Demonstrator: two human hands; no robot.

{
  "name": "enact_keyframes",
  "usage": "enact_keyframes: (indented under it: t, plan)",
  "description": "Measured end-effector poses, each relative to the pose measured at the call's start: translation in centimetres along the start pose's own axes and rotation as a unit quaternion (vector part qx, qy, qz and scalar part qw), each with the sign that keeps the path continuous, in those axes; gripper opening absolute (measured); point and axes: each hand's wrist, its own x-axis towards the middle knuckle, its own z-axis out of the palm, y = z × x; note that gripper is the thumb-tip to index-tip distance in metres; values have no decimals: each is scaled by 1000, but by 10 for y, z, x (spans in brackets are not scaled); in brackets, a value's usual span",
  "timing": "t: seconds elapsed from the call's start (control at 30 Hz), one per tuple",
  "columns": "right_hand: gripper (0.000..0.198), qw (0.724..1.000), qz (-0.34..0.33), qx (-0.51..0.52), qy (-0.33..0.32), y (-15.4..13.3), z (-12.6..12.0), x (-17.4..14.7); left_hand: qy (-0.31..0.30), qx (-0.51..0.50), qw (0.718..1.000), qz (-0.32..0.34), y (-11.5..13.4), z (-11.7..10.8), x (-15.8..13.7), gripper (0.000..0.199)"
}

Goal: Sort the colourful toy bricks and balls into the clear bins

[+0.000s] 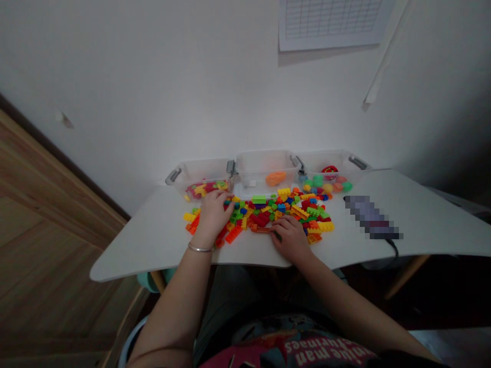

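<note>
Loose toy building bricks (261, 219) in many colours lie in a wide pile on the white table. My left hand (215, 212) is over the left side of the pile, thumb apart from the fingers, close to small teal and green bricks. Its fingertips are partly hidden among them. At the pile's front edge, my right hand (290, 237) has curled fingers closed on one end of a long orange brick (262, 230). The rest of that brick sticks out to the left, next to dark red bricks.
Three clear plastic boxes stand against the wall: the left box (207, 167) holds red and yellow pieces, the middle box (264, 159) an orange piece (276, 178), the right box (330, 158) coloured balls. A pixelated device (372, 217) with a cable lies on the table (130, 255) at right.
</note>
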Motion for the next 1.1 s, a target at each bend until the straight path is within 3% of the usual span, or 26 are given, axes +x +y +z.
enact_keyframes:
  t: [0.13, 0.27, 0.73, 1.1]
  plan:
    - [11, 1000, 1, 0, -2, -1, -1, 0, -37, 73, 997, 3, 28, 6, -35, 20]
    - [11, 1000, 2, 3, -6, -1, -1, 1, -28, 115, 993, -7, 33, 20, -51, 20]
    - [10, 1000, 0, 6, -6, 0, 0, 0, -24, 146, 989, -26, 20, 31, -46, 28]
    - [10, 1000, 0, 4, -2, 0, 0, 0, 3, 147, 988, -41, 24, 24, -51, 37]
